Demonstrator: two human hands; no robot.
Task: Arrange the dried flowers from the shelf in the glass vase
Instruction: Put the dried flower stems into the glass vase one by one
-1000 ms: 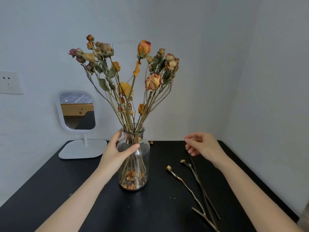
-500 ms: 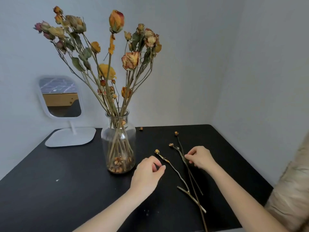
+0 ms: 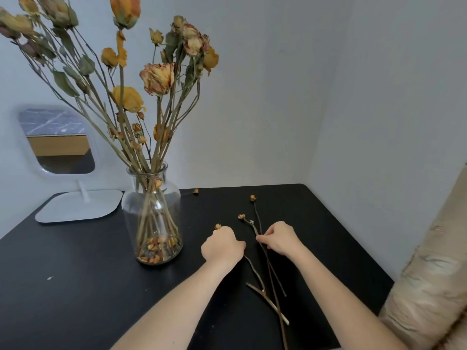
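Dried flowers [image 3: 156, 77] fill the glass vase [image 3: 154, 215]; loose stems [image 3: 268, 274] lie on the worktop [image 3: 88, 286] — left hand [image 3: 222, 246] fingers [image 3: 223, 232] curled round one, right hand [image 3: 281, 238] pinching another.

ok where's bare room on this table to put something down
Bare: the near-left table in front of the mirror base and glass vase; also the far-right corner. Crowded: centre-right, where left hand and right hand hold loose stems.

Left hand [image 3: 222, 245], right hand [image 3: 279, 238], both curled
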